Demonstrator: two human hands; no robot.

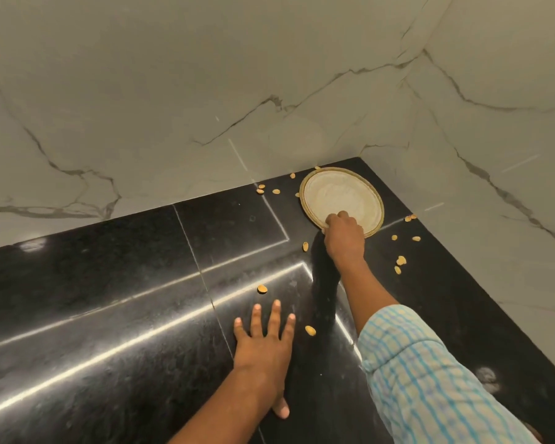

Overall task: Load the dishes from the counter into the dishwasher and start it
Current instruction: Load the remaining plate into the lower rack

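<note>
Right up in the far corner of the black worktop [109, 299] sits the plate [337, 197], round and pale with a brownish rim, lying flat close to where the two marble walls [205, 91] meet. The right hand [345, 233] is stretched out to it, fingers curled over the near edge of the plate and clamped on the rim. Whether the plate is lifted at all off the worktop, I cannot tell from here. The arm runs back into a checked blue and pale yellow sleeve [430, 379].

The left hand [263, 344] is planted nearer the camera, palm down on the worktop, fingers straight and spread apart, holding nothing.

Small tan bits [262, 289], like nut shells, are scattered across the dark stone: some beside the plate's left edge, some off to its right, one just ahead of the left hand's fingertips and one beside them.
</note>
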